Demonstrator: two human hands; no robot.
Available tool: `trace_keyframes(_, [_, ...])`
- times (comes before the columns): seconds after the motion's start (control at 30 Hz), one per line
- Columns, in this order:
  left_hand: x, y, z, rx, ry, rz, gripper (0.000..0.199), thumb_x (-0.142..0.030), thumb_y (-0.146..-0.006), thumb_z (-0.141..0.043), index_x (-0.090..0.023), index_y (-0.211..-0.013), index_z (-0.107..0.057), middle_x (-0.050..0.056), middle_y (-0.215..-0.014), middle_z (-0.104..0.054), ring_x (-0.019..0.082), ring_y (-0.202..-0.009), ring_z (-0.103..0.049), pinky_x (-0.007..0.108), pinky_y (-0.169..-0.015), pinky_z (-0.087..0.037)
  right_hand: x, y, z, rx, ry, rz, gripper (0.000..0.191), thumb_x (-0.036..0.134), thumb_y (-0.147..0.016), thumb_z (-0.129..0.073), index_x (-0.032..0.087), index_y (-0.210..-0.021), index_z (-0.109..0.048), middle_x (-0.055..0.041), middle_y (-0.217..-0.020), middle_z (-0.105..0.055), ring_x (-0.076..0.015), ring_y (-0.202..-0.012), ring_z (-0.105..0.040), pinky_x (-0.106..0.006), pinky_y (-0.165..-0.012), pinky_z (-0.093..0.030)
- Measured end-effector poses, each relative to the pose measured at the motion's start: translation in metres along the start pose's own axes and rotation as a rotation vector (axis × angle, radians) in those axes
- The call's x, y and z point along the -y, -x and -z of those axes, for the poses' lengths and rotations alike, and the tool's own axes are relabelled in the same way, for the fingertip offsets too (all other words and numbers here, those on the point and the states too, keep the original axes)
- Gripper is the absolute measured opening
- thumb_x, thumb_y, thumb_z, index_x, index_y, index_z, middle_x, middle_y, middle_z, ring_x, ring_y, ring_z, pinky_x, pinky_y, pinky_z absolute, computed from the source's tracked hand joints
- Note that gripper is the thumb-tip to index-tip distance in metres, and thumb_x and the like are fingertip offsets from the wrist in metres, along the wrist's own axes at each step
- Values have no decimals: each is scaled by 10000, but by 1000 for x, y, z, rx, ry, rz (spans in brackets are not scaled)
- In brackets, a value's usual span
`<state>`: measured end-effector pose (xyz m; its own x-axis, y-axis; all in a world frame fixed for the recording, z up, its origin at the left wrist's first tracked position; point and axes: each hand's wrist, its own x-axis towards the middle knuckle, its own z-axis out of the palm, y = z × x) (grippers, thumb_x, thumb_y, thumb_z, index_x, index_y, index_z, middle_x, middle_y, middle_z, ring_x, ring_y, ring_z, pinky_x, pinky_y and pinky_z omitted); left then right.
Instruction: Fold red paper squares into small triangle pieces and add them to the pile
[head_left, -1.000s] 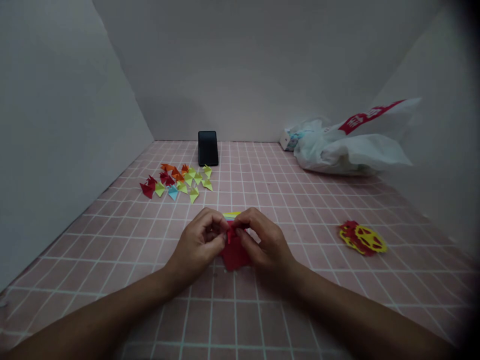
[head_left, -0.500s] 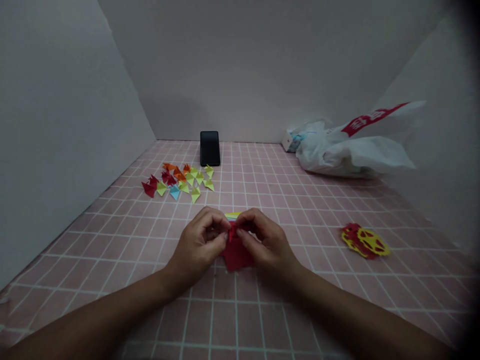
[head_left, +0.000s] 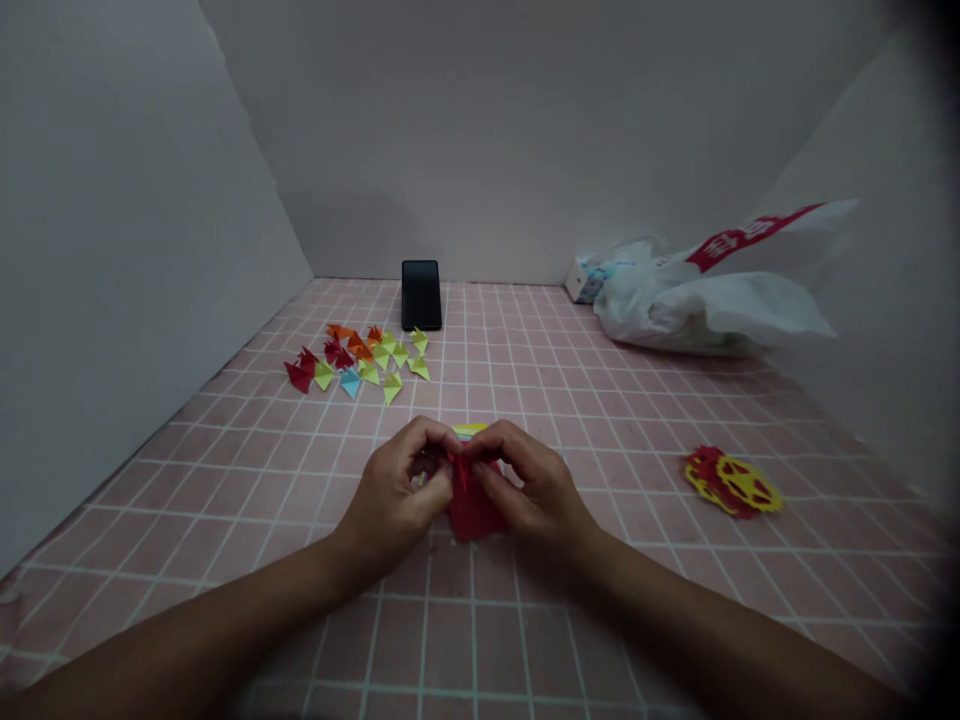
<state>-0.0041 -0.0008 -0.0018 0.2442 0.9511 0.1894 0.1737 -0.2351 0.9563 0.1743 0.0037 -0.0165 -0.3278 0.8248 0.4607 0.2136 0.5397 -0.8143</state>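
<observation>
Between the fingertips of my left hand and my right hand is a small piece of folded red paper, narrow and pointed. Both hands pinch it, one from each side; the fingers hide part of it. Directly beneath lies a stack of square paper sheets with a red sheet on top. Yellow and pale edges of other sheets stick out at its far side. Beyond my left hand stand several folded paper cranes, among them a red crane, a blue crane and a yellow crane.
A dark phone leans upright near the back wall. At the back right lies a white plastic bag beside a small box. Yellow and red cut-out discs lie to the right on the pink checked cloth.
My fingers have shifted slightly on the folded red paper, and its narrow point now shows more between them. The cranes, phone, bag and discs stay in place.
</observation>
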Motion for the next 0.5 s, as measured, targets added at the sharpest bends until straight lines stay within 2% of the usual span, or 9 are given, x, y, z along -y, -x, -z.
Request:
trace_keyframes(0.27, [2,0,-1,-7,12,22,125,-140,-795,-542,-179,-907,-582,35,-882,-616,171,-759,-597,313,-683,-488,0,0,0,6,4,-6,283,-4,-845,-524,217,-1001,-605,4,-917,-630,-124,-842,-604,-245,-746,-452])
trace_keyframes(0.5, [0,-3,1,20,-81,-68,134,-96,-804,-511,-178,-856,-605,24,-846,-593,158,-757,-570,305,-696,-465,0,-1,0,-3,6,-13,262,4,-845,-514,218,-968,-603,7,-896,-627,-128,-824,-601,-255,-738,-453])
